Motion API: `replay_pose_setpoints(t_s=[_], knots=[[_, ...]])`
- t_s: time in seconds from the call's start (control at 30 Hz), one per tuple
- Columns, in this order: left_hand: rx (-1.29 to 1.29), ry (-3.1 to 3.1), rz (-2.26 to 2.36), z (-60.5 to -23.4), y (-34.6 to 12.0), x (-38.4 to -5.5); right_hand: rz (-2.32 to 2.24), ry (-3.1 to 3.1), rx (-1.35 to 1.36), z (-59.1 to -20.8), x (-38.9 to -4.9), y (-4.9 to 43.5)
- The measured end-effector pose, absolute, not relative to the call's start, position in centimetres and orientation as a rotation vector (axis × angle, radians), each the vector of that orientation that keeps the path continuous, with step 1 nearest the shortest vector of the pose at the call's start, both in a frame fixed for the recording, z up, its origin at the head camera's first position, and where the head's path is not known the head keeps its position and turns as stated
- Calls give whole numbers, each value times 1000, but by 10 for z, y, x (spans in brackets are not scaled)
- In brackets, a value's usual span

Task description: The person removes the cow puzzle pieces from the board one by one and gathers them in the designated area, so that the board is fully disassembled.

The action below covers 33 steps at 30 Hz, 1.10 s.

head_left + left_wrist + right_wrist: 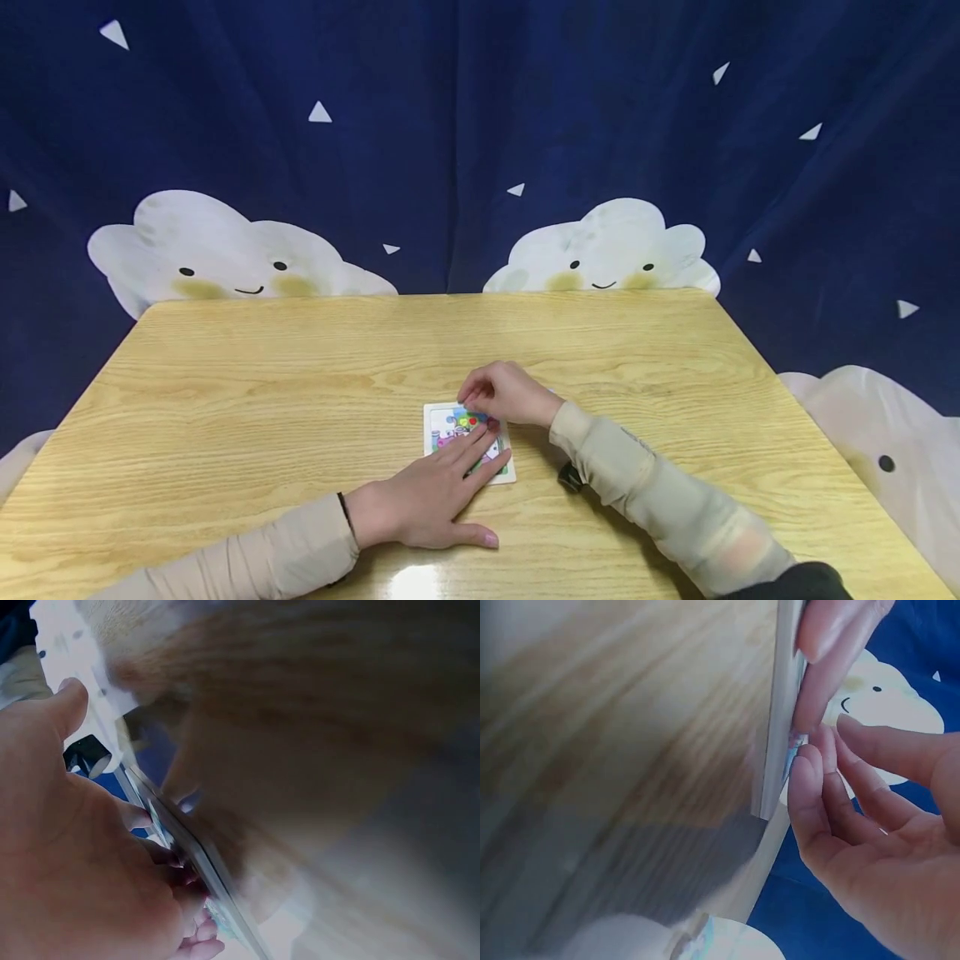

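A small white-framed picture board [428,421], printed with colourful cartoon shapes, lies flat on the table and looks like a picture puzzle. My left hand [431,492] is spread palm down over its near part, with the fingers reaching across the picture and the thumb on the table side. At the board's far right corner my right hand [510,393] bends its fingertips down to the picture. In the right wrist view, its thumb stands apart from the fingers, and no piece shows between them. The left fingers hide much of the picture.
The wooden table [262,375] runs back to a dark blue curtain [450,125] with white clouds and triangles. A small black device [570,477] sits under the right forearm. Light glares off the table near its front edge.
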<state>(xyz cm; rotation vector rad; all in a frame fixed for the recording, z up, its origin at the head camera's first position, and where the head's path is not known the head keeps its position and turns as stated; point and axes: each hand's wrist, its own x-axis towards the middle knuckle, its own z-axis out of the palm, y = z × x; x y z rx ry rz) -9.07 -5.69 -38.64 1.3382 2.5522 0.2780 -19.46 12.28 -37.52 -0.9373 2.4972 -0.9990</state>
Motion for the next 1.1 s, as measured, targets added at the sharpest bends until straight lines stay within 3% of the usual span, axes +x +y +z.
replay_pose_setpoints(t_s=[0.73,1.1], knots=[[1345,2562,242,-386,-58,-91,-1129,2466,-887,-373,-191,123],[1329,2533,315,-385,-58,-91,-1164,2562,-752,-358,-199,191]])
